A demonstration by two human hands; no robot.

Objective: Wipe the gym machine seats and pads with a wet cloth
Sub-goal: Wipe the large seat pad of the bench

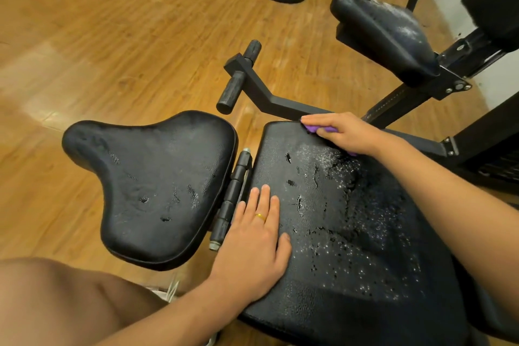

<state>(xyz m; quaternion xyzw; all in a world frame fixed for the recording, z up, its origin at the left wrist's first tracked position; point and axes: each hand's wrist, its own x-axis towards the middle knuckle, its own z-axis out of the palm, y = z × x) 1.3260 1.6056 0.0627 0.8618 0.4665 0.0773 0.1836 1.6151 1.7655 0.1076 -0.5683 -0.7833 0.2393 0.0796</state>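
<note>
Left of the large pad (351,233), just beside its edge, sits a saddle-shaped seat (157,185), black and cracked in spots. The left hand (255,239) lies flat on the large pad's near-left part, fingers straight and spread, holding nothing; a gold ring (260,217) shows on one finger. The large pad's surface is cracked and beaded with droplets. At its far edge, the purple cloth (317,129) lies under the right hand (342,132), which presses it down with nearly straight fingers. Beyond the large pad, to the right, a worn upper pad (384,36) stands raised on the frame.
</note>
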